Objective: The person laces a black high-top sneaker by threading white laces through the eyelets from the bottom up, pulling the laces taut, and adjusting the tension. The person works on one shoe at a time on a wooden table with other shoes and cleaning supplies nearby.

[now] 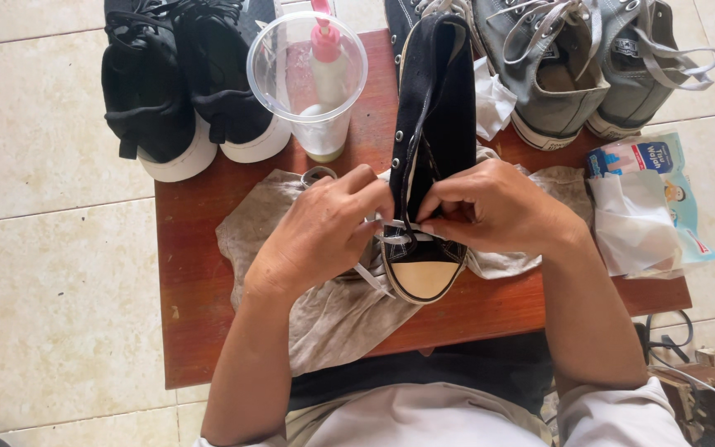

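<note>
Down on the small wooden table (200, 281), a black high-top sneaker (434, 149) lay lengthwise on a stained grey cloth (333, 319), its pale toe cap pointing toward the person. Both hands met over the lowest eyelets near the toe. The left hand (324, 228) had its fingers pinched on a white lace (392, 225) at the shoe's left edge, and a loose end of that lace trailed down across the cloth below the hand. The right hand (494, 207) curled in from the other side, its fingers closed narrowly on the same lace where it crossed the tongue. The two hands sat just beside each other, thumbs nearly touching above the toe.

Behind the shoe stood a clear plastic cup (308, 79) holding a pink-topped pump bottle (324, 50). To the left of the cup a pair of black sneakers with white soles (179, 91) rested half on the table's corner, half over the tiled floor (51, 273). At the far right corner sat a pair of grey canvas sneakers (589, 70) with loose laces, crumpled white tissue (494, 99) beside them. A soft pack of tissues (647, 207) lay on the right edge of the table.
</note>
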